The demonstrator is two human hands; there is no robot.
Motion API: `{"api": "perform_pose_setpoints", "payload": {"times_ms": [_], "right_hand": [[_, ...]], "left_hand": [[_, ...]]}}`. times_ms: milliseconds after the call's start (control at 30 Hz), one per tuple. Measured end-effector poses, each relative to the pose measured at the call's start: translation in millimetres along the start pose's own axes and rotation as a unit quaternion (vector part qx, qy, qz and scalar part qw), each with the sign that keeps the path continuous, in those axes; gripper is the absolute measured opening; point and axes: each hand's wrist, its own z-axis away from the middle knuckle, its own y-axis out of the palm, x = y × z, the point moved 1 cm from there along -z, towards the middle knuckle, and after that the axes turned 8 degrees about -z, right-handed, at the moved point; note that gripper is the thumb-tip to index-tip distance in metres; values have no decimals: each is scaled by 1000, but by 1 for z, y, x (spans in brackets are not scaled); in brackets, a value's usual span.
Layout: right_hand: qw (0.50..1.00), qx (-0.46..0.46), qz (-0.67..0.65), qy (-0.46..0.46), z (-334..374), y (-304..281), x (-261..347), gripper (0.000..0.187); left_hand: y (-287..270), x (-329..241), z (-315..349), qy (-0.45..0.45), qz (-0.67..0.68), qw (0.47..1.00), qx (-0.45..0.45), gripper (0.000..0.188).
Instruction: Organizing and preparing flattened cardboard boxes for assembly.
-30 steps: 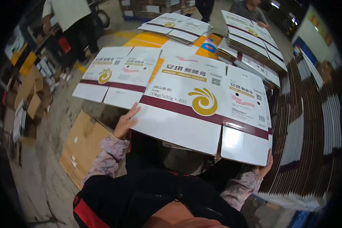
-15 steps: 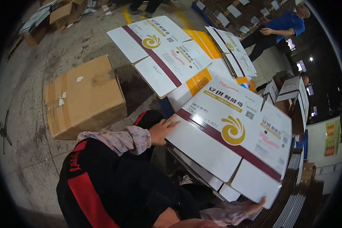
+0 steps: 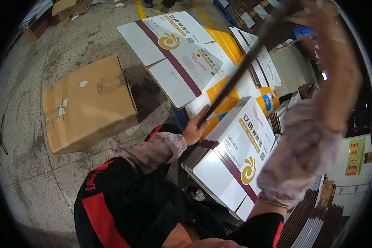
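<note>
The left hand [image 3: 193,131] is clamped on the lower end of a dark strip [image 3: 244,66] — it looks like a flat carton seen edge-on, slanting up and away to that hand's right. Below and right of the same hand sits a stack [image 3: 217,177] of flat white cartons with a maroon band. The right hand [image 3: 324,27] is raised near the strip's upper end, well apart from the left; it is too blurred to tell whether its fingers close on anything.

Left of the left hand, a brown box [image 3: 89,103] rests on the floor. Ahead of it, a white carton [image 3: 173,80] lies flat, and beyond that, farther right, another pile [image 3: 270,68].

With one end surely held, the strip could swing or bend about the left hand's grip if the right has no hold. Its lower edge might also snag the stack and skew the top carton — the two lie very near each other in this view.
</note>
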Motion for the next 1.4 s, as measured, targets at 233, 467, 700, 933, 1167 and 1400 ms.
{"api": "perform_pose_setpoints", "payload": {"times_ms": [233, 467, 700, 933, 1167, 1400], "right_hand": [[912, -2, -226, 343, 167, 262, -98, 46], [737, 69, -332, 584, 281, 387, -81, 60], [747, 72, -314, 581, 290, 391, -78, 59], [787, -33, -300, 538, 288, 391, -83, 51], [711, -329, -342, 519, 294, 356, -203, 57], [626, -390, -281, 614, 338, 394, -299, 76]], "left_hand": [[-40, 71, -31, -325, 377, 858, -128, 36], [-97, 104, -28, -457, 190, 866, 73, 51], [-131, 137, -66, -325, 259, 870, -266, 50], [-128, 110, -92, -244, 206, 897, -304, 43], [-196, -2, -57, -262, 171, 938, -146, 50], [-219, 25, -29, -267, 88, 949, -142, 45]]}}
